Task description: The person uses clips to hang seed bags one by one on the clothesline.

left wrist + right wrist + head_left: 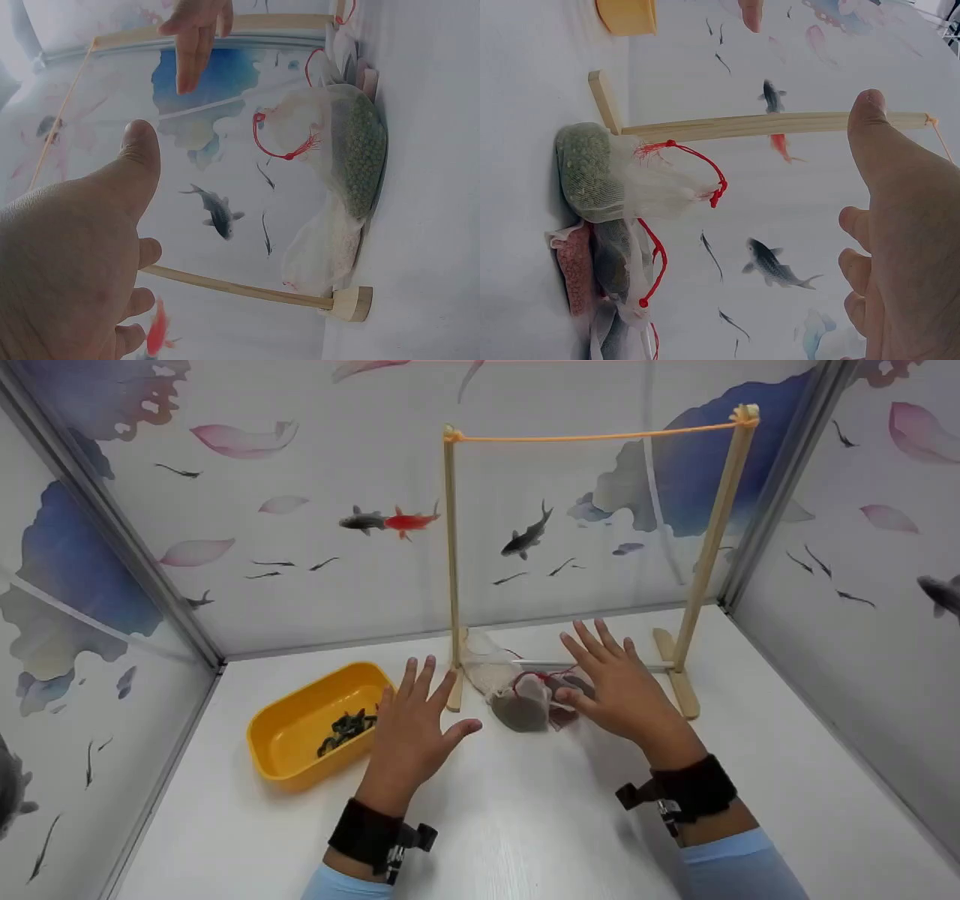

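Observation:
Both of my hands are held up over the white table with fingers spread and nothing in them. In the head view my left hand (416, 727) overlaps the right end of a yellow basin (259, 746), which holds several small dark green pieces (349, 727). My right hand (626, 690) is nearest a cluster of sheer mesh drawstring bags and hides part of it. One bag (360, 150) has green granules inside and a red cord. Beside it, in the right wrist view, lie a bag of reddish contents (574, 270) and a bag with dark contents (613, 266).
A wooden stand rises behind the bags, with a left post (451, 547) and a right post (716, 540) on flat feet. An orange string (585, 437) runs between the post tops. Printed panels with fish and petals wall in the table (510, 840) at the back and sides.

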{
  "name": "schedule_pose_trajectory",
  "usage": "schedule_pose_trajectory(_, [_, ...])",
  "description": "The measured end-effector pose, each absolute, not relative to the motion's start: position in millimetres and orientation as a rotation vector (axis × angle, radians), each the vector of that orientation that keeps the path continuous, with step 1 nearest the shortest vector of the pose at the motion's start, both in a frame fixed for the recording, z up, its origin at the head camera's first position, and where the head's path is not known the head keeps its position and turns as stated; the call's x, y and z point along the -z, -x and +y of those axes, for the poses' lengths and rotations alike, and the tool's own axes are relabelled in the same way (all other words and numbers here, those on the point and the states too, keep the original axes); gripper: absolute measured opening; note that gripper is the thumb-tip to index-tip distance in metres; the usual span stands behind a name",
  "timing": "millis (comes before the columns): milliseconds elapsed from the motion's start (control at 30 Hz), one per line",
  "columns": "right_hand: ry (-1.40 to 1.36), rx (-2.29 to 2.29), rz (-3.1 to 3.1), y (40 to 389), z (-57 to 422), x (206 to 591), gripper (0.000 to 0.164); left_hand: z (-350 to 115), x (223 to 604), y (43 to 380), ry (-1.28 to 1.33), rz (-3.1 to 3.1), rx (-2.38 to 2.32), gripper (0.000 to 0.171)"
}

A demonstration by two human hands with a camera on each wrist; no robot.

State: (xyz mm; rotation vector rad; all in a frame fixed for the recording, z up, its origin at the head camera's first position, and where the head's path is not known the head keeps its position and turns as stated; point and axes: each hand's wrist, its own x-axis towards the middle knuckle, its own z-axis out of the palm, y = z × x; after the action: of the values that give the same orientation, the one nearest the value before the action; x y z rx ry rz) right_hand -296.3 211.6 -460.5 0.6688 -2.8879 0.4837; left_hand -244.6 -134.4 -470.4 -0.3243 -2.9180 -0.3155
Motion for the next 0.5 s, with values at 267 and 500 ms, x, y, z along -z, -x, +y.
schedule_pose_trajectory(267, [-0.671, -0.464, -2.864, 298, 209, 457, 0.095, -143, 468, 249, 0.317, -2.893, 0.35, 0.097])
schedule_pose_trajectory(500, [-0.71, -0.499, -2.85, 293, 202, 461, 0.086, -189, 466, 261, 0.145, -2.883, 0.436, 0.079])
